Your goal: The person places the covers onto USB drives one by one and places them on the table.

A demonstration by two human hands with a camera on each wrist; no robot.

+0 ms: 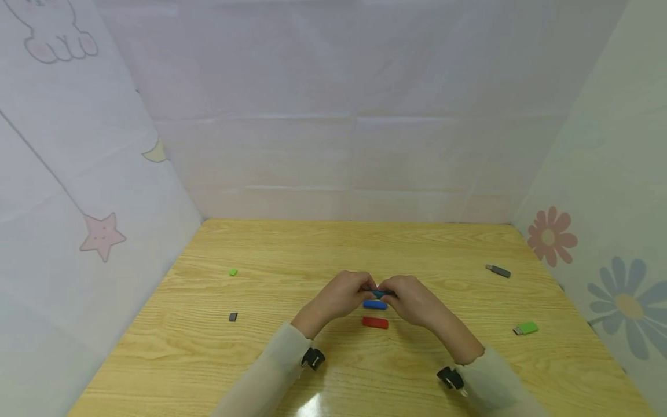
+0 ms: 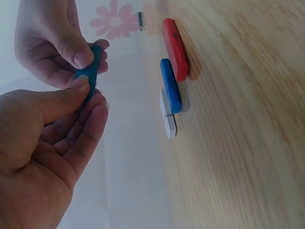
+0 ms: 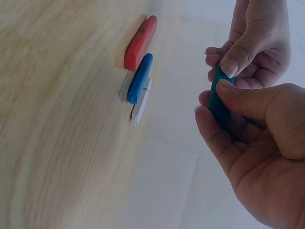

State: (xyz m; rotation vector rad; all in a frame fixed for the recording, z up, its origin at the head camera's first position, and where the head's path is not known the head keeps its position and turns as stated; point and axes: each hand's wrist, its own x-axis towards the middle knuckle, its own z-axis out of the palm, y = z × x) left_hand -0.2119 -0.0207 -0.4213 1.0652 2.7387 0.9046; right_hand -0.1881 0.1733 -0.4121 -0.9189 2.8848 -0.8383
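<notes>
Pinching the teal stick [image 3: 218, 106] with my left hand [image 1: 341, 294] and right hand [image 1: 411, 298], I judged the smooth, plastic-looking red stick [image 1: 375, 322], blue stick [image 1: 375, 304] and white stick [image 2: 170, 127] below my grip already capped. Seemingly left were the bare-plugged green stick [image 1: 528, 328] and grey stick [image 1: 501, 271], well right of it, their stubby green cap [image 1: 233, 272] and grey cap [image 1: 233, 317] well left.

**Materials and Surface Finishes**

The slim teal plastic stick [image 2: 93, 70] appears smooth and matt; the oblong red plastic bar [image 2: 175, 50] and oblong blue plastic bar [image 2: 170, 87] show a soft sheen. The rectangular bright-green plastic USB stick [image 1: 528, 328] ends in a metal connector [image 1: 517, 330]. The yellowish wood-grain tabletop [image 1: 292, 246] is smooth, partly glossy; the pale printed wall sheet [image 1: 333, 156] is creased; the cream cloth sleeves [image 1: 271, 370] are matt.
</notes>
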